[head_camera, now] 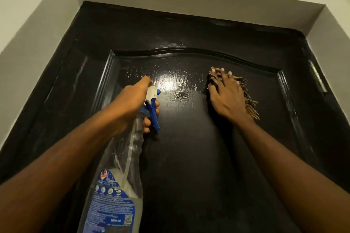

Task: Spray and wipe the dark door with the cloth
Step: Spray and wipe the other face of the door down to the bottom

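Note:
The dark glossy door (189,147) fills the view, with a raised arched panel and wet spray droplets near a bright glare at its upper middle. My left hand (132,100) grips a clear spray bottle (117,185) by its neck. Its fingers curl round the blue trigger and the white-and-blue nozzle points at the door. My right hand (225,94) presses flat, fingers spread, on a tan fringed cloth (250,104) against the upper right of the panel. Most of the cloth is hidden under the hand.
White wall reveals (47,24) frame the door on the left, top and right. A metal hinge (318,77) sits on the door's right edge. The bottle holds little liquid and carries a blue label.

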